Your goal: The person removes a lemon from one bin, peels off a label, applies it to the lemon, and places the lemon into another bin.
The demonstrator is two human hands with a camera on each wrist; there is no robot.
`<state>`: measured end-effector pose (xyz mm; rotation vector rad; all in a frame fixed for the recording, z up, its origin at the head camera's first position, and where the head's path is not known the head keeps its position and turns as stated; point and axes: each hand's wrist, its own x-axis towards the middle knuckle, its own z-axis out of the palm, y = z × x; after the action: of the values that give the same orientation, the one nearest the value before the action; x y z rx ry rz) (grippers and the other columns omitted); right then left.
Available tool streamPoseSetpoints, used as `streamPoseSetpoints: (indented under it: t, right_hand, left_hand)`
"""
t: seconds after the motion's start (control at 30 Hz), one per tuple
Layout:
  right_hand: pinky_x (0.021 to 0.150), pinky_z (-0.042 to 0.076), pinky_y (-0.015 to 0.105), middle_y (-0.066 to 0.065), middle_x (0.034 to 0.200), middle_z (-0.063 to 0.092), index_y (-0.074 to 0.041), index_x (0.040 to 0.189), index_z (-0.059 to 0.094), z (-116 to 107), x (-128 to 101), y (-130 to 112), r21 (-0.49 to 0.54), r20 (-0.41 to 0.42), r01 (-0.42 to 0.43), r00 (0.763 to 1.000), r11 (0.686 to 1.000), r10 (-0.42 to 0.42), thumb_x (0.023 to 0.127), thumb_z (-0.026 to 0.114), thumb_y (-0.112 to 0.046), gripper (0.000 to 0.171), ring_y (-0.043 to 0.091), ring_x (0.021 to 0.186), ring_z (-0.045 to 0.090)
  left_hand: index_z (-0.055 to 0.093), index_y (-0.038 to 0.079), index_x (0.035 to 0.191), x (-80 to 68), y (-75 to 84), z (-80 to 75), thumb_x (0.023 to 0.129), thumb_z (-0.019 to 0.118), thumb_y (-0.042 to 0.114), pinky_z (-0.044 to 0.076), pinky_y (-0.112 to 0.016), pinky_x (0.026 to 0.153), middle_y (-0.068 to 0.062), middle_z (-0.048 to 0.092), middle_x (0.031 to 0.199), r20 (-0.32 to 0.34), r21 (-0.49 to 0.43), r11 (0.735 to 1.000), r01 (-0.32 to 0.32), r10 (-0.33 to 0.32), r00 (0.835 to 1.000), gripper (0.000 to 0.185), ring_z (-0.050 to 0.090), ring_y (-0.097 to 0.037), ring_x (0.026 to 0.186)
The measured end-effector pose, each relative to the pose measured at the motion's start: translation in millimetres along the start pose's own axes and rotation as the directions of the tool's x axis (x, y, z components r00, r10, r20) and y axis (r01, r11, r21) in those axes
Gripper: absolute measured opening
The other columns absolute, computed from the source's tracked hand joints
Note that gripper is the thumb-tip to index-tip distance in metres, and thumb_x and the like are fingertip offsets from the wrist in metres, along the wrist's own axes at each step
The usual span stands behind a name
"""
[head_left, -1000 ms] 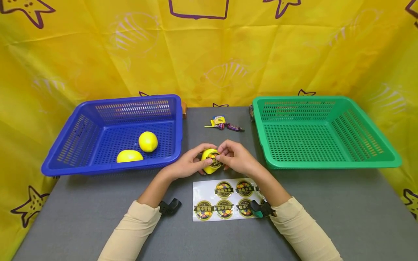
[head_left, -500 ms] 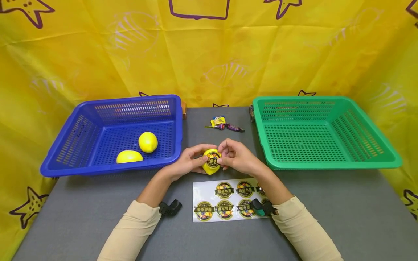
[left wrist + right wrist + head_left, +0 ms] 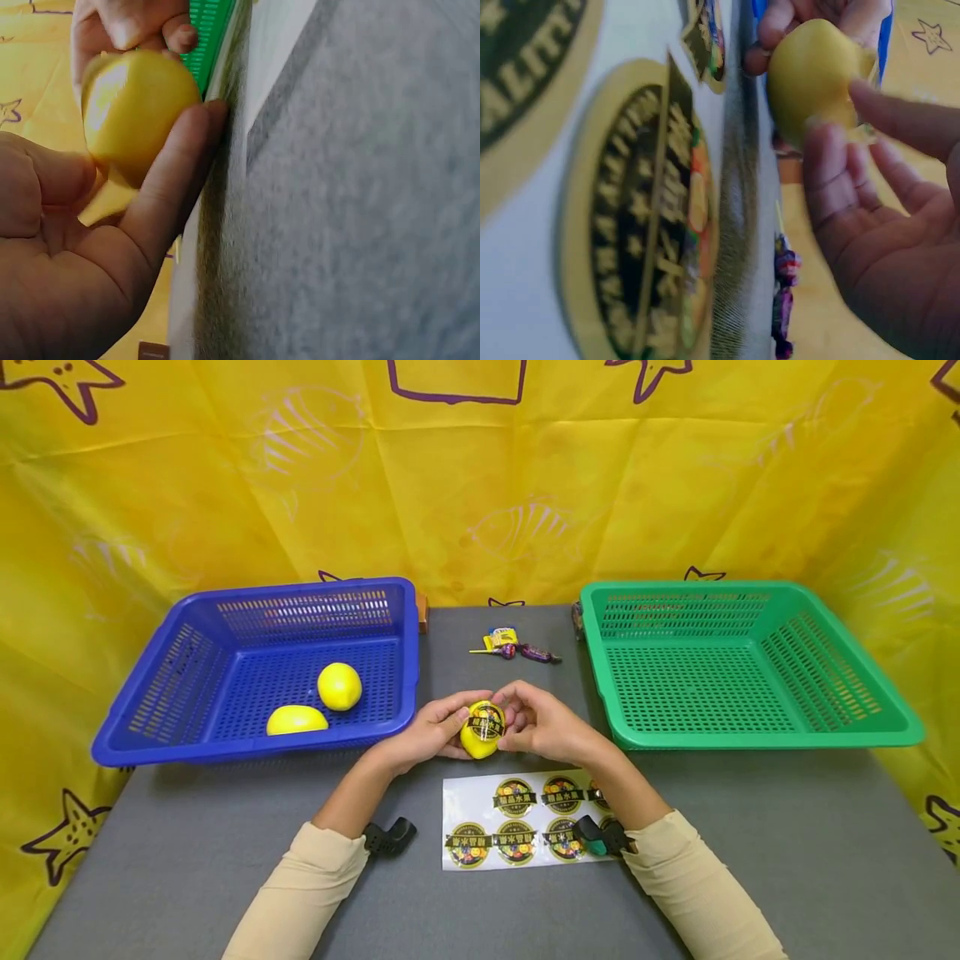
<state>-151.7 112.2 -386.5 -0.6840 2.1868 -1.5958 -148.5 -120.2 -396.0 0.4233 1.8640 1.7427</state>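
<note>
Item: lemon [image 3: 482, 732], held above the counter [image 3: 225, 860] between both hands, just beyond the sticker sheet [image 3: 517, 818]. My left hand [image 3: 427, 739] cupped it with curled fingers; my right hand [image 3: 543, 727] pinched it from the other side. The head view alone showed a round label [image 3: 487, 720] on the lemon's upper face; both wrist views showed only plain yellow skin. The right wrist view gave the sheet's stickers close up, blurred. Also logged from the head view: blue basket [image 3: 255, 668] with two lemons [image 3: 318, 702], green basket [image 3: 742, 664], wrapped sweets [image 3: 517, 647] between them.
</note>
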Motion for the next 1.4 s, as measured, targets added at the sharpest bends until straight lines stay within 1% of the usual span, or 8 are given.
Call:
streamPoseSetpoints:
  t: [0.2, 0.47, 0.53, 0.7, 0.9, 1.03, 1.17, 1.4]
  right_hand:
    - [0.073, 0.054, 0.035, 0.016, 0.113, 0.054, -0.006, 0.138, 0.051, 4.2, -0.8, 0.5, -0.217, -0.006, 0.013, 1.000, 0.976, -0.014, 0.080, 0.087, -0.017, 0.069, 0.026, 0.083, 0.062]
    - [0.079, 0.050, 0.036, 0.007, 0.109, 0.064, -0.004, 0.137, 0.057, 12.2, -3.8, -19.1, -0.500, -0.079, 0.001, 0.996, 0.866, -0.047, 0.079, 0.085, -0.030, 0.069, 0.022, 0.093, 0.058]
    - [0.078, 0.050, 0.037, 0.008, 0.109, 0.063, -0.005, 0.135, 0.058, 10.9, -7.8, -31.8, -0.534, -0.104, -0.023, 0.994, 0.845, -0.039, 0.078, 0.084, -0.031, 0.068, 0.022, 0.092, 0.058]
    - [0.073, 0.050, 0.036, 0.006, 0.107, 0.061, -0.008, 0.132, 0.058, -3.4, -22.1, -70.9, -0.569, -0.133, -0.001, 0.987, 0.822, -0.091, 0.076, 0.085, -0.029, 0.066, 0.021, 0.088, 0.057]
    - [0.075, 0.052, 0.037, 0.007, 0.106, 0.061, -0.005, 0.131, 0.051, -46.7, -31.9, -110.3, -0.562, -0.125, 0.002, 0.988, 0.827, -0.087, 0.078, 0.084, -0.026, 0.065, 0.022, 0.090, 0.059]
    - [0.077, 0.049, 0.040, 0.013, 0.114, 0.059, -0.006, 0.131, 0.049, -86.3, -28.4, -119.9, -0.581, -0.138, -0.081, 0.990, 0.810, 0.000, 0.082, 0.082, -0.026, 0.063, 0.027, 0.091, 0.059]
    - [0.077, 0.047, 0.041, 0.017, 0.119, 0.056, -0.006, 0.132, 0.047, -126.9, -18.3, -116.5, -0.609, -0.167, -0.171, 0.982, 0.774, 0.086, 0.084, 0.080, -0.028, 0.063, 0.030, 0.092, 0.058]
    - [0.071, 0.048, 0.044, 0.025, 0.114, 0.054, 0.003, 0.133, 0.040, -174.9, -3.3, -90.8, -0.662, -0.158, -0.287, 0.957, 0.693, 0.245, 0.086, 0.077, -0.030, 0.068, 0.034, 0.086, 0.056]
  left_hand:
    - [0.023, 0.004, 0.156, -2.5, 7.7, 8.8, 0.109, 0.029, 0.007, 0.057, -0.042, 0.085, -0.029, 0.046, 0.133, -0.006, 0.095, 0.994, 0.049, -0.048, 0.999, 0.047, 0.065, -0.029, 0.094]
    - [0.018, 0.007, 0.158, -11.4, 25.1, 19.9, 0.107, 0.030, 0.004, 0.056, -0.040, 0.086, -0.026, 0.045, 0.142, 0.002, 0.254, 0.967, 0.032, -0.034, 0.999, 0.052, 0.064, -0.029, 0.103]
    - [0.023, 0.007, 0.157, -16.6, 33.6, 23.1, 0.107, 0.032, 0.004, 0.056, -0.038, 0.085, -0.023, 0.045, 0.144, -0.022, 0.368, 0.930, 0.003, 0.006, 1.000, 0.051, 0.065, -0.028, 0.102]
    - [0.045, 0.010, 0.148, -36.6, 59.8, 27.9, 0.105, 0.048, 0.009, 0.054, -0.036, 0.079, -0.010, 0.061, 0.124, -0.090, 0.628, 0.770, -0.116, 0.220, 0.971, 0.044, 0.065, -0.016, 0.089]
    - [0.062, 0.011, 0.135, -55.6, 80.9, 11.8, 0.100, 0.057, 0.007, 0.055, -0.037, 0.082, -0.004, 0.065, 0.127, -0.172, 0.663, 0.720, -0.203, 0.410, 0.896, 0.035, 0.067, -0.014, 0.097]
    - [0.065, 0.009, 0.131, -66.0, 86.3, -15.4, 0.101, 0.054, 0.007, 0.052, -0.044, 0.084, -0.009, 0.066, 0.124, -0.312, 0.741, 0.667, -0.075, 0.441, 0.841, 0.032, 0.064, -0.023, 0.099]
    - [0.062, 0.005, 0.133, -76.9, 83.0, -48.2, 0.103, 0.049, 0.009, 0.044, -0.057, 0.094, -0.019, 0.061, 0.131, -0.450, 0.790, 0.593, 0.156, 0.388, 0.804, 0.033, 0.057, -0.038, 0.114]
    - [0.049, 0.000, 0.143, -89.2, 69.0, -91.1, 0.102, 0.053, 0.020, 0.029, -0.069, 0.103, -0.031, 0.044, 0.144, -0.574, 0.721, 0.558, 0.412, 0.147, 0.805, 0.046, 0.037, -0.052, 0.132]
